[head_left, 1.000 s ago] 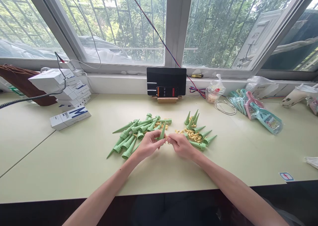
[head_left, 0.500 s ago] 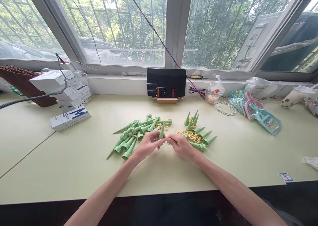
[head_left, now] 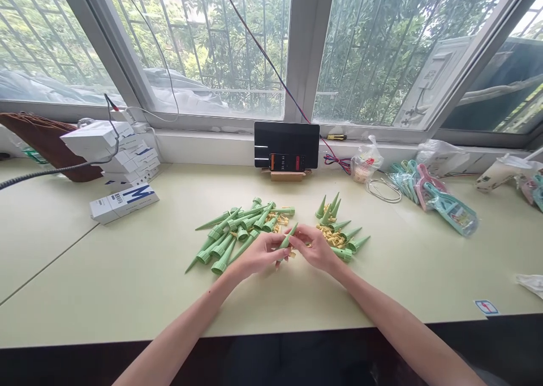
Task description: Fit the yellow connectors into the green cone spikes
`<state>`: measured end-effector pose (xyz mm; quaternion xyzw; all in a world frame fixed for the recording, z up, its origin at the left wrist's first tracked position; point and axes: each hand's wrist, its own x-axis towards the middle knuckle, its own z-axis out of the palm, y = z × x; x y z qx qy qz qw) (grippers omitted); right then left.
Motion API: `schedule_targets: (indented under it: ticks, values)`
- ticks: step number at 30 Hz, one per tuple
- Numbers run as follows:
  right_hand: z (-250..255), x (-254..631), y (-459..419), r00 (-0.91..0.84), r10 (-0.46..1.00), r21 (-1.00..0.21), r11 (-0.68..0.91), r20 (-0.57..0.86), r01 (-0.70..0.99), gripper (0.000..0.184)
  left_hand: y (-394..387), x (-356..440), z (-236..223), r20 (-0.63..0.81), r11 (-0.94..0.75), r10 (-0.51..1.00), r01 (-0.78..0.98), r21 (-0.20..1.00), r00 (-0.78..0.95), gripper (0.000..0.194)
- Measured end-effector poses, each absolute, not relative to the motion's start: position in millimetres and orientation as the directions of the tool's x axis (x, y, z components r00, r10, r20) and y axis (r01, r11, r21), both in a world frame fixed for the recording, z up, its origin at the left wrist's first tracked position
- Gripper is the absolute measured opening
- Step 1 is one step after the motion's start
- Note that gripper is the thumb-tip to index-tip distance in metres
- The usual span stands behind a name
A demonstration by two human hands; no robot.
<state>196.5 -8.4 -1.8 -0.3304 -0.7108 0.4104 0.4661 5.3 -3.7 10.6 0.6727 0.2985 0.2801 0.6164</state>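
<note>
Hands on green spike (tip up), yellow bits nearby.

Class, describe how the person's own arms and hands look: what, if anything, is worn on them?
The left hand and right hand are ungloved, with no ring visible on the fingers that show. The left forearm and right forearm are bare: no sleeve, watch or bracelet in view.

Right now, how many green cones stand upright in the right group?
4: left cone, front cone, back cone and right cone, clustered at the far end. More may be hidden.
</note>
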Motion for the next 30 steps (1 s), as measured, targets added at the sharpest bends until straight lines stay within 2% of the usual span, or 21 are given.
schedule_targets:
  ticks: [5, 10, 15, 19, 24, 30]
  values:
    - [-2.8, 195.9, -9.7, -0.338, 0.862, -0.91, 0.412, 0.377, 0.037, 0.02, -1.4, 5.0, 6.0, 0.034, -0.108, 0.762, 0.075, 0.991, 0.646, 0.03]
    - [-3.8, 197.1, -10.1, -0.327, 0.858, -0.878, 0.458, 0.397, 0.137, 0.019, -2.5, 5.7, 6.9, 0.066, -0.151, 0.798, 0.092, 0.984, 0.6, 0.03]
    - [10.4, 207.9, -6.6, -0.292, 0.843, -0.784, 0.532, 0.453, 0.32, 0.017, -1.3, 7.9, 4.7, 0.236, -0.318, 0.896, 0.172, 0.933, 0.375, 0.031]
    - [35.4, 225.3, 4.8, -0.221, 0.867, -0.762, 0.498, 0.446, 0.415, 0.015, 1.4, 9.0, 1.0, 0.348, -0.4, 0.911, 0.265, 0.878, 0.222, 0.029]
    - [62.3, 245.3, 29.4, -0.219, 0.889, -0.709, 0.453, 0.401, 0.541, 0.015, 2.1, 9.5, -3.2, 0.426, -0.488, 0.872, 0.367, 0.792, 0.242, 0.026]
    - [84.2, 252.7, 52.4, -0.371, 0.862, -0.535, 0.505, 0.345, 0.677, 0.014, 0.4, 10.5, -5.5, 0.461, -0.554, 0.831, 0.394, 0.733, 0.31, 0.022]
